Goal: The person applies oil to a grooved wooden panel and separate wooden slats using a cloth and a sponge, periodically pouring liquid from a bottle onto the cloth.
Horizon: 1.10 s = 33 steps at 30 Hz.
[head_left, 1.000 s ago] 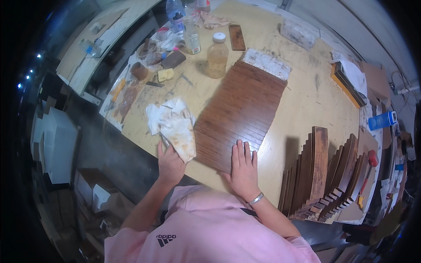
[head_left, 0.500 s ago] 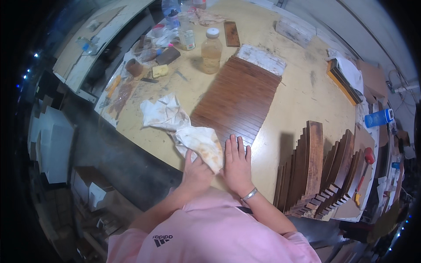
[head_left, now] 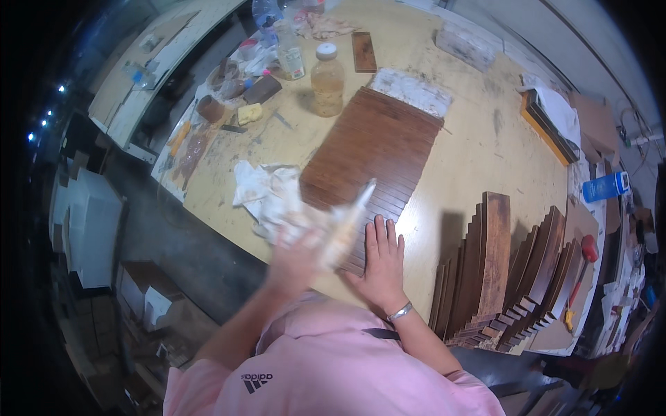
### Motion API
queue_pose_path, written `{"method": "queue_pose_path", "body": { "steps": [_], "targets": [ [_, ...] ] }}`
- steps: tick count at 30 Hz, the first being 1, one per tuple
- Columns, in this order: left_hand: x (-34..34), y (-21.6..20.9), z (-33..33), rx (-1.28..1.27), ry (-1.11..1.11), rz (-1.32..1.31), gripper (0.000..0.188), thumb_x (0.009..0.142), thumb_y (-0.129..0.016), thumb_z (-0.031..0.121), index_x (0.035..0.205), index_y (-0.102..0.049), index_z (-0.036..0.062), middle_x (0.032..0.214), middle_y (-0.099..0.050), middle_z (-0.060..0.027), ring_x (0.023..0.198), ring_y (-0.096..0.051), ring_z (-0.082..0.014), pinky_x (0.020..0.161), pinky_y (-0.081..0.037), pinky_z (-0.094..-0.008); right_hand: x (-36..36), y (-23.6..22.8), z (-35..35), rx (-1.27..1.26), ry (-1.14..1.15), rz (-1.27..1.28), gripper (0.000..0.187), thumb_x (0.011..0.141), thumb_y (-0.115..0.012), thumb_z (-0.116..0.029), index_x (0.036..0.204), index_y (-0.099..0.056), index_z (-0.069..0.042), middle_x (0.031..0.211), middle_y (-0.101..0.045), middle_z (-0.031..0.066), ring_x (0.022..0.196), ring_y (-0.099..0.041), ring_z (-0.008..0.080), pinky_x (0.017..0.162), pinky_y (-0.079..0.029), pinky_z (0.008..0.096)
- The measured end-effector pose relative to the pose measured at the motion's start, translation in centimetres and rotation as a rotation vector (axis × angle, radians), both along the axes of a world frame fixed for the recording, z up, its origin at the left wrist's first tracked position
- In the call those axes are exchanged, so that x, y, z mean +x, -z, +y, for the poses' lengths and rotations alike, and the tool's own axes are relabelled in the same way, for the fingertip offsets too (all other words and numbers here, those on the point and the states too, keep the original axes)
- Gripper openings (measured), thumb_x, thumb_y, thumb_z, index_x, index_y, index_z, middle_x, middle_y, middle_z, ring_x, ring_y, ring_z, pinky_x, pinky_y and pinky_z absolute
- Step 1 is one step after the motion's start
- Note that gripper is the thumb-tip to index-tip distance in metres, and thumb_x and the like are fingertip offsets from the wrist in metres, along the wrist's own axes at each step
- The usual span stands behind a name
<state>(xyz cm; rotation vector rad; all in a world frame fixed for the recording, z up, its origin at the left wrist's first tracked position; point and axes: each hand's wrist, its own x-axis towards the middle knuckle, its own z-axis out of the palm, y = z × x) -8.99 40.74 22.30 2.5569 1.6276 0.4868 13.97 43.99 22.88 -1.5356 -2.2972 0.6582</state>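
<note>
A dark brown slatted wooden panel (head_left: 374, 149) lies flat on the pale workbench (head_left: 479, 152). My right hand (head_left: 381, 260) rests flat, fingers apart, on the panel's near edge. My left hand (head_left: 298, 253), blurred by motion, grips a stained white rag (head_left: 343, 222) over the panel's near left corner. A second crumpled white rag (head_left: 260, 191) lies on the bench left of the panel.
A plastic bottle of amber liquid (head_left: 327, 69) stands behind the panel. Small pots, a sponge and tools (head_left: 236, 104) clutter the far left. Upright dark wooden planks (head_left: 499, 263) stand in rows at the right. A blue bottle (head_left: 605, 186) lies at the far right.
My left hand picked a rag off the bench beside the panel and swept it right and up onto the panel's near corner. My right hand stayed flat on the panel.
</note>
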Motion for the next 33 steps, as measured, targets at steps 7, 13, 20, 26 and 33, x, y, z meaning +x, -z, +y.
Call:
{"method": "queue_pose_path", "body": {
  "steps": [7,13,20,26,33],
  "targets": [
    [-3.8,0.6,0.5,0.028,-0.31,0.227,0.037,0.085,-0.071,0.024,0.113,-0.07,0.0001,0.111,-0.07,-0.0161,0.129,-0.052,-0.0364,0.115,-0.018,-0.0681,-0.2,-0.6,0.2,-0.007,-0.002,0.044,0.107,0.07,-0.086,-0.036,0.152,-0.03,0.004,0.162,-0.023,0.0229,0.15,-0.02,0.0431,0.12,-0.017,0.0594],
    [-4.8,-1.4,4.6,0.01,-0.409,-0.207,0.024,0.087,-0.07,0.025,0.099,-0.075,0.0055,0.098,-0.071,-0.0158,0.12,-0.056,-0.0371,0.115,-0.02,-0.0659,0.0,-0.5,0.2,-0.004,0.003,0.061,0.105,0.07,-0.086,-0.034,0.152,-0.031,0.003,0.162,-0.024,0.0228,0.15,-0.02,0.0432,0.119,-0.018,0.0601],
    [-3.7,-0.9,5.5,0.016,-0.378,-0.095,0.026,0.086,-0.071,0.025,0.101,-0.075,0.0045,0.102,-0.072,-0.0138,0.126,-0.053,-0.035,0.114,-0.02,-0.0656,0.2,-0.5,0.0,-0.004,-0.003,0.079,0.108,0.07,-0.086,-0.034,0.153,-0.028,0.002,0.163,-0.022,0.022,0.15,-0.02,0.0434,0.119,-0.018,0.0604],
    [-5.3,-1.7,6.7,-0.06,-0.494,0.169,0.026,0.091,-0.065,0.021,0.111,-0.074,0.007,0.115,-0.071,-0.0085,0.134,-0.047,-0.0326,0.117,-0.018,-0.0629,0.1,-0.4,0.1,-0.004,-0.006,0.082,0.11,0.07,-0.086,-0.034,0.154,-0.026,0.002,0.163,-0.02,0.0219,0.151,-0.019,0.0426,0.12,-0.017,0.0602],
    [-2.6,-2.2,3.7,-0.137,-0.525,-0.049,0.046,0.096,-0.059,0.026,0.134,-0.059,0.0008,0.147,-0.047,-0.0236,0.142,-0.035,-0.0362,0.119,-0.013,-0.0614,1.6,-0.9,0.2,-0.058,0.024,0.079,0.114,0.069,-0.086,-0.039,0.155,-0.024,0.002,0.164,-0.018,0.0224,0.152,-0.016,0.0411,0.12,-0.014,0.0607]
  ]
}}
